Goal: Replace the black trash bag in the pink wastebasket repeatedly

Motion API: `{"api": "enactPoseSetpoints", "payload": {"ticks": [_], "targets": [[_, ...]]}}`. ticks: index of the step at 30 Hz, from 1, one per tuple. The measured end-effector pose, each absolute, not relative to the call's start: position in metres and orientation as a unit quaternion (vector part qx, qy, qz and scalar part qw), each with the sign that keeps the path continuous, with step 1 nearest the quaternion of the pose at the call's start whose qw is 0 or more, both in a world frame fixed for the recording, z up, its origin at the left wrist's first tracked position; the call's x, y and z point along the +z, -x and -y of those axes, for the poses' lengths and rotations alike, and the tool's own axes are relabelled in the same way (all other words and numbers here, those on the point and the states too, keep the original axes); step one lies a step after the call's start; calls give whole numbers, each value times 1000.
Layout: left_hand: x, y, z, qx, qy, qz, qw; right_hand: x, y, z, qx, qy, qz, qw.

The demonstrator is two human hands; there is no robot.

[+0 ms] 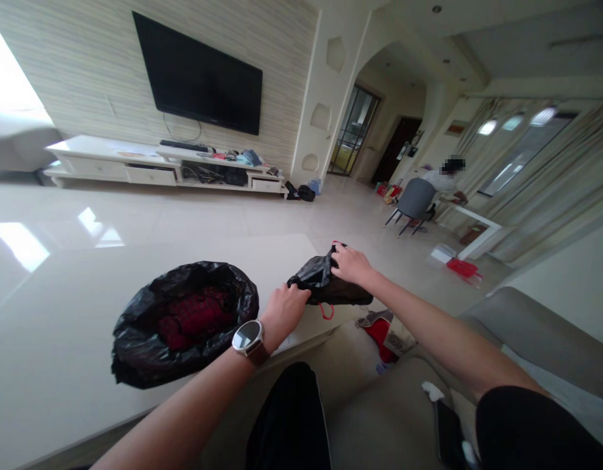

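Between my two hands is a black plastic bag (318,271) with red drawstring loops, held over the right end of the white table. The fingers of my left hand (288,307) are closed on its near left edge. My right hand (351,264) grips the far upper edge beside a bit of red string. To the left of my left wrist, which wears a watch (247,336), stands a round bin lined with a black bag (135,356). Inside it lies a dark red, patterned bundle (196,316) whose kind I cannot tell.
The white table (47,385) spreads across the front left. A grey sofa (374,418) with a dark phone-like object (449,434) is at the right. Bags (387,336) lie on the floor beyond it. Farther back, a person sits on a grey chair (415,199) at a white desk.
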State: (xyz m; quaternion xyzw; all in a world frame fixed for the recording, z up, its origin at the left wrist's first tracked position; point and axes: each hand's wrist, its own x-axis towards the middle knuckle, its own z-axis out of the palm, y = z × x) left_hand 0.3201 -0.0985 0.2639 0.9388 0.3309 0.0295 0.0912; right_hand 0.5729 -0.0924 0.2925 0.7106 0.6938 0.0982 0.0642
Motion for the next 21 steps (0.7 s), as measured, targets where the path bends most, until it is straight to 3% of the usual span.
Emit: {"api": "enactPoseSetpoints", "payload": {"ticks": [2, 7, 12, 15, 17, 21], "targets": [[261, -322, 104, 36, -944, -318, 87, 292, -563, 98, 133, -707, -687, 100], [255, -318, 117, 33, -945, -313, 93, 303, -565, 117, 143, -757, -632, 85], [244, -321, 139, 41, -950, -296, 90, 276, -577, 146, -68, -703, -701, 92], [233, -332, 159, 41, -954, -280, 100, 233, -584, 152, -199, -640, -741, 36], [225, -340, 172, 39, -952, -281, 114, 208, -590, 147, -221, -659, -719, -26], [209, -344, 188, 53, -947, -288, 130, 189, -596, 129, -77, -734, -639, -219]]}}
